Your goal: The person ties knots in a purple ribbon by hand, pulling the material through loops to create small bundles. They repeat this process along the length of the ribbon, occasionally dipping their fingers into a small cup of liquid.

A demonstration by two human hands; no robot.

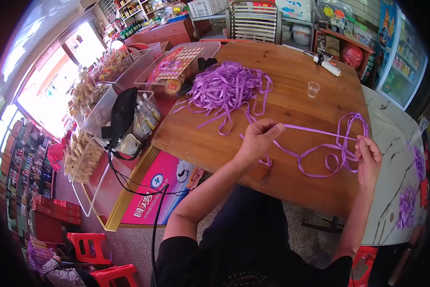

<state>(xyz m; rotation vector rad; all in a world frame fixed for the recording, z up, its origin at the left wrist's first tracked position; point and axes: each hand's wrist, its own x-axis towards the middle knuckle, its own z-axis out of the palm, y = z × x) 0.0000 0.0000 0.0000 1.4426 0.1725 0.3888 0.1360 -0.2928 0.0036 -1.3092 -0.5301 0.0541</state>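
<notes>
A length of purple ribbon (317,130) is stretched nearly straight between my two hands, just above the wooden table (291,81). My left hand (260,136) pinches one end of the stretch near the table's front edge. At the right side my right hand (369,157) pinches the other end. Loose ribbon loops (327,160) lie on the wood below and beside the stretch. Farther back, left of the middle, sits a big tangled heap of purple ribbon (229,88), with strands trailing toward my left hand.
A small clear plastic cup (313,89) and a white power strip (330,66) stand on the table's far right. Plastic bins (93,112) of packaged goods line the left. The marble-patterned table (391,143) at right bears purple bundles (407,206). Red stools (88,248) stand lower left.
</notes>
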